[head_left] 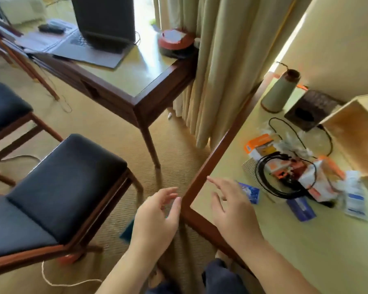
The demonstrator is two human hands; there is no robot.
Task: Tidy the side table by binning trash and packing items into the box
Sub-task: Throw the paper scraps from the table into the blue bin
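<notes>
Both hands are empty with fingers loosely spread — the right hand (227, 205) hovers over the near corner of the side table (306, 247), the left hand (157, 217) hangs just off that corner above the carpet. Just beyond the right fingertips lies a blue packet (250, 193). Farther in, toward the middle of the table, sits the clutter: a coiled black cable (272, 179), orange-and-white packaging (261, 145), crumpled white wrappers (355, 196) and a dark blue card (301, 209). The open wooden box (353, 134) stands on its side at the table's right edge, with a grey cone-shaped vessel (278, 92) near the far edge. Left of the table — two dark-cushioned stools (68, 172) and a desk (123, 75) carrying a laptop (98, 28).
</notes>
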